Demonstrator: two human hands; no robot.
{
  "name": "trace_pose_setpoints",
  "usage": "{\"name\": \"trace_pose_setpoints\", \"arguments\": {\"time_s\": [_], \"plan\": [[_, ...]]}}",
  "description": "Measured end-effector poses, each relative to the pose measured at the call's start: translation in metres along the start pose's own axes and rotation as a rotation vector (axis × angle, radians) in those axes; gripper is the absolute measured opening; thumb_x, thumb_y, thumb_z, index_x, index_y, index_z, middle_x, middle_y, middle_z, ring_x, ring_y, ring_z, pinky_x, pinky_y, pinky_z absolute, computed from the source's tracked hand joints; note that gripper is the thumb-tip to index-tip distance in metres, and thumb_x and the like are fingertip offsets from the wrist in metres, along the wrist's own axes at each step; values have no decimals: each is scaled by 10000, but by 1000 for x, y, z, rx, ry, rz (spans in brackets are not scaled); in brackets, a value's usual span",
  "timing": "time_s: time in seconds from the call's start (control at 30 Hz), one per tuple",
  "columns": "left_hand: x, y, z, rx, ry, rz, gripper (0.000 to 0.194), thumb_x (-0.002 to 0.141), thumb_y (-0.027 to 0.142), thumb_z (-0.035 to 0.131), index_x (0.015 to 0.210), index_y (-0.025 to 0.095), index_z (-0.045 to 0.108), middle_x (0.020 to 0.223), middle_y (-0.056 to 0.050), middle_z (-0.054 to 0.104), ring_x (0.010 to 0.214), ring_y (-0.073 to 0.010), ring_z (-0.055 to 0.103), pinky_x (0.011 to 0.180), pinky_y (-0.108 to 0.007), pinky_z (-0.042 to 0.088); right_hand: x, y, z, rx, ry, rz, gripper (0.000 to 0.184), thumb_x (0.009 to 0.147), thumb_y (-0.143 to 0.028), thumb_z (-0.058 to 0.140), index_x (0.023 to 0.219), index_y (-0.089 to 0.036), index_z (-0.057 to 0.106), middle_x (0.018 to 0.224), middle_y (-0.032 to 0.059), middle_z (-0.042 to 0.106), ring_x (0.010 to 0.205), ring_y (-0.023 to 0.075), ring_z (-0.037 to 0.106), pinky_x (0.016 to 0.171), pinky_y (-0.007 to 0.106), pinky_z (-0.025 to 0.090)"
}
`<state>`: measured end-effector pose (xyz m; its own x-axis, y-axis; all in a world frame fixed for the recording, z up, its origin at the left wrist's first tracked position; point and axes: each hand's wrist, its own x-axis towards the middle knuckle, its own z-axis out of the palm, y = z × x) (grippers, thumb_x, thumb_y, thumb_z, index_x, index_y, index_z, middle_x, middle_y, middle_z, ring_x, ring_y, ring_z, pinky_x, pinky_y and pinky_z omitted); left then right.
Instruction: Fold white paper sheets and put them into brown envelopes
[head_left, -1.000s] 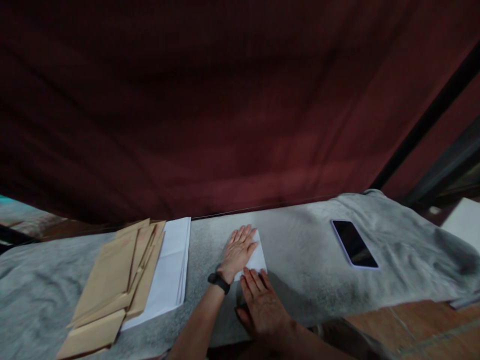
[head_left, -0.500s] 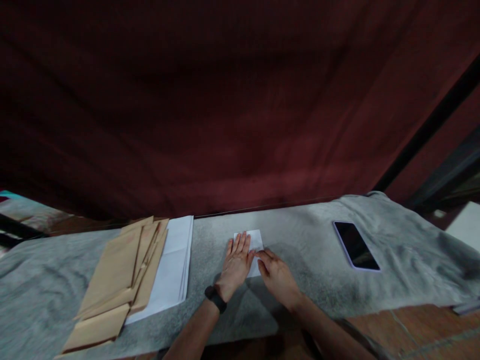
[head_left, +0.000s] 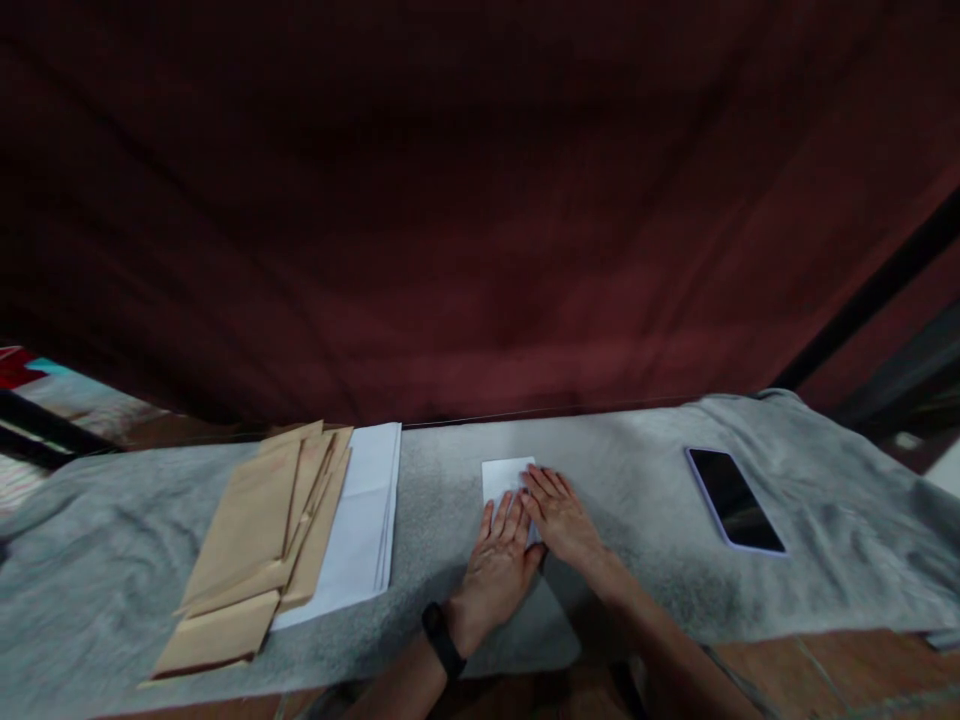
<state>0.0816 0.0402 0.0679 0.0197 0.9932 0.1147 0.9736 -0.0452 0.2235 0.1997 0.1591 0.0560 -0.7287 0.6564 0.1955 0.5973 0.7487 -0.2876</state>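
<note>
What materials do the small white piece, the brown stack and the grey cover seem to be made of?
Small white piece: seemingly matt paper, thin with straight edges. Brown stack: probably matt kraft paper; creases and layered edges show. Grey cover: likely plush fabric; wrinkled, with mottled nap.

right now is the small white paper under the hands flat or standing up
Flat where visible: the small white paper rectangle lies on the grey fleecy cloth, left hand and right hand resting on it.
</note>
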Motion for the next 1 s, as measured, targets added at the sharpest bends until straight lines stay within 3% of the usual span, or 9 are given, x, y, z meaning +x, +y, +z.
{"name": "trace_pose_setpoints", "arguments": {"time_s": [0.13,0.27,0.37,0.47,0.57,0.73,0.83,0.93,1.0], "plan": [[-4,5,-4,-112,21,-51,519,1024,345,380,1508,161,423,1603,-126,389,1510,-272,295,1226,-549,297,3,-2,1,-19,-18,45,483,1064,-320,309,1488,-165,482,1576,103,425,1464,264,383,1206,492,297],[6,-12,-3,-347,159,-294,470,988,285,450,1442,184,512,1643,-102,314,1510,-272,298,1206,-480,362,5,-5,4,-37,-22,67,488,1057,-325,325,1492,-165,478,1582,98,418,1466,281,375,1202,494,285],[15,-29,-3,-674,249,-501,477,942,223,490,1418,204,522,1548,-114,479,1422,-272,456,1139,-469,447,5,-9,7,-46,-11,85,497,1044,-320,346,1500,-159,463,1588,108,408,1469,277,368,1202,498,270],[19,-39,-5,-1006,283,-646,518,921,180,471,1439,201,470,1360,-122,651,1179,-232,663,964,-397,570,5,-13,8,-54,4,116,505,1026,-282,351,1499,-139,457,1589,120,405,1462,273,376,1208,498,249],[21,-38,-9,-1156,307,-694,497,879,171,512,1375,165,516,1215,-124,718,974,-212,726,793,-339,604,5,-16,10,-58,25,116,512,1004,-245,354,1489,-125,465,1579,132,421,1451,277,393,1209,504,245],[28,-28,-14,-1102,276,-529,300,798,121,523,1046,187,679,970,-48,759,819,-190,700,744,-331,592,9,-18,8,25,71,123,483,994,-235,373,1435,-114,528,1519,154,502,1428,276,427,1198,483,296],[31,-26,-29,-1012,375,-511,330,798,95,497,1056,188,680,996,-48,732,879,-193,676,828,-345,567,17,-17,0,333,128,196,478,1016,-341,346,1369,-131,592,1444,153,581,1376,272,495,1178,471,348],[27,-26,-52,-683,549,-403,348,880,113,464,1140,212,673,1058,-61,688,990,-208,642,924,-360,518,24,-12,-11,717,183,363,550,1007,-503,319,1301,-162,635,1357,146,649,1268,269,600,1123,458,430],[21,-26,-64,-396,585,-269,361,940,127,432,1191,241,666,1073,-64,670,1027,-218,619,952,-379,491,27,-7,-18,949,178,457,622,991,-590,286,1299,-167,622,1282,149,693,1136,271,682,1014,453,523]]}}
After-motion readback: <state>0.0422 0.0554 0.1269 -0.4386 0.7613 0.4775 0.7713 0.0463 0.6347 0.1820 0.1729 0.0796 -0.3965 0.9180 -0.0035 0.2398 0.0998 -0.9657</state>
